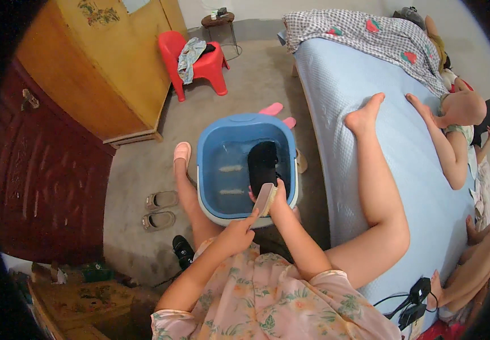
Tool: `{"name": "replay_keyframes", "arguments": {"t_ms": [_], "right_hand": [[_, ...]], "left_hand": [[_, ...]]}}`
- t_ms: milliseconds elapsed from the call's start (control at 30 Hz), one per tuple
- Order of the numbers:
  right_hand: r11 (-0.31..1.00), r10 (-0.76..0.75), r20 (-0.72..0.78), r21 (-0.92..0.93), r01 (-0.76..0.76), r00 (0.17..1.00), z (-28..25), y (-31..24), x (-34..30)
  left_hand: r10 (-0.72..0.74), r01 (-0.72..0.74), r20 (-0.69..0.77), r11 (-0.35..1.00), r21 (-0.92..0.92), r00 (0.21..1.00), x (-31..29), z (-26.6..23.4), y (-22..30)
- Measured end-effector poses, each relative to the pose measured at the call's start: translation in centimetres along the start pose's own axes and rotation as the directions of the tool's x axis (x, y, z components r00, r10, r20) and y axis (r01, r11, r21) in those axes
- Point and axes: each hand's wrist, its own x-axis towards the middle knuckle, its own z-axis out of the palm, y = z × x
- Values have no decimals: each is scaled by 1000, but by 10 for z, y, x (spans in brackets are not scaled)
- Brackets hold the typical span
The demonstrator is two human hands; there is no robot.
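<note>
Fingers of the left hand pinch the handle of a brush; those of the right hand grip a black shoe inside a blue basin of water, near a bed.

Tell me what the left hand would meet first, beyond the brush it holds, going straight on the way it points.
Most likely the right hand, holding the black shoe just past the brush; the depth between them is unclear.
</note>
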Motion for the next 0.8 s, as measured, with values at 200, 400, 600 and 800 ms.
{"name": "replay_keyframes", "arguments": {"t_ms": [200,400,600,800], "right_hand": [[997,-73,-86,-48,69,994,5,4,-2],[970,-235,89,-45,240,968,2,2,-2],[980,-192,92,-28,196,977,-2,-2,2],[989,-140,-33,50,142,990,6,3,0]], "left_hand": [[-2,9,-74,995,97,997,16,-14,-7],[-79,80,-16,964,253,997,40,-17,12],[-127,147,-78,918,369,989,93,-19,5],[-288,293,-82,841,454,954,174,-17,-35]]}}
